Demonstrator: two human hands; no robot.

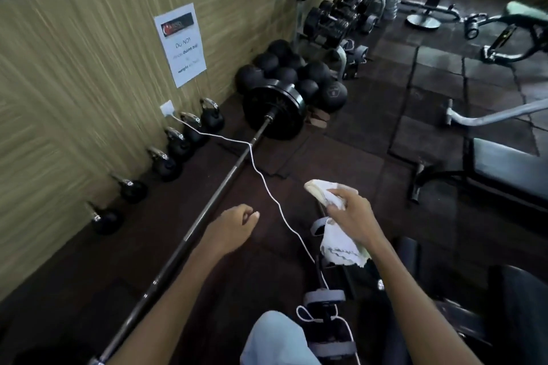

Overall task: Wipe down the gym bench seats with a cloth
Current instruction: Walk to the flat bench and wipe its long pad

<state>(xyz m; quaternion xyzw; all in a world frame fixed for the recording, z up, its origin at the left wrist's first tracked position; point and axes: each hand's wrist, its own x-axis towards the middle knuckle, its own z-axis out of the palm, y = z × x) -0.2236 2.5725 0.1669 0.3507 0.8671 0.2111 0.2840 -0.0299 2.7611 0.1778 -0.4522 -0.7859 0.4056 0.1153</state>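
1. While the right hand [353, 210] grips the cloth [341, 243] in mid-air, no pad is being wiped. I judge this to be a step between seats, with the cloth being carried towards a bench.
2. The cloth is white and bunched. One end sticks out past the fingers and the other hangs below the palm. It touches no bench and hangs over the floor [355, 139], just off the left edge of the near bench [522, 305].
3. The left hand [234, 230] is loosely curled and holds nothing. It hovers over the floor between the barbell [207, 207] and the white cable [267, 187].
4. The near bench has a dark pad close beside the right forearm. The far bench [513, 169], with a greyer pad, stands well apart towards the right. Whether either has been wiped cannot be told.
5. The next move likely calls for swinging the cloth right and lowering it onto the near pad. The palm should then flatten it and stroke from edge to edge along the seat.
6. The cable runs down past the near bench's frame, so it could snag a careless arm.
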